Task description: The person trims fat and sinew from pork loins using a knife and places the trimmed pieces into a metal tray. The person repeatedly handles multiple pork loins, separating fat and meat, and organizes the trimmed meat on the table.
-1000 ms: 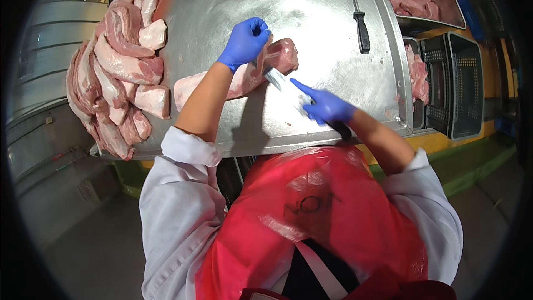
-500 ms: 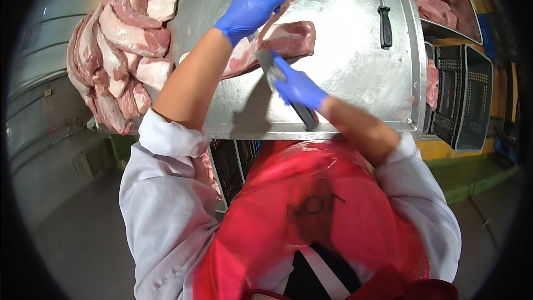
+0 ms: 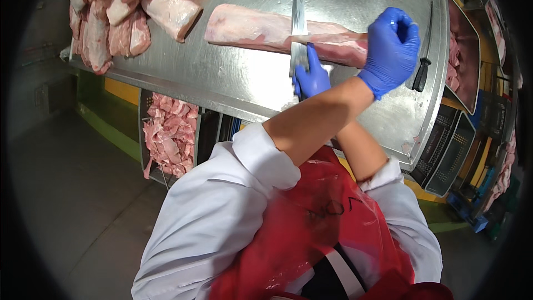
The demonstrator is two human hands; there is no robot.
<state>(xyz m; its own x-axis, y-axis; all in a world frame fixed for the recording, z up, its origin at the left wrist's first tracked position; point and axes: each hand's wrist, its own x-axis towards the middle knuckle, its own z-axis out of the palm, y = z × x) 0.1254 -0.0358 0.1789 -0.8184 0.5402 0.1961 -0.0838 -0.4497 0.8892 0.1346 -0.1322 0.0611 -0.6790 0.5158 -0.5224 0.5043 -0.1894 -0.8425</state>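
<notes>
A long, pale-topped pork loin [image 3: 250, 25] lies across the steel table. My right hand [image 3: 312, 79], in a blue glove, is closed round the handle of a long knife [image 3: 299, 16]. The blade crosses the middle of the loin, its tip pointing away from me. My left forearm passes over my right one. At the loin's right end my gloved left hand [image 3: 393, 50] is closed, fingers curled in. A thin strip of meat [image 3: 338, 38] runs from beside the blade toward this hand; its end is hidden behind the glove.
Several meat pieces [image 3: 125, 14] are heaped at the table's far left. A sharpening steel [image 3: 423, 69] lies near the right edge. Beyond it stand a tub of meat [image 3: 463, 50] and a dark crate [image 3: 447, 153]. Below the front edge sits a crate of trimmings [image 3: 171, 136].
My view has swung, so the table sits differently. My left hand has crossed over to the loin's right end. The knife has turned to point away from me, across the loin.
</notes>
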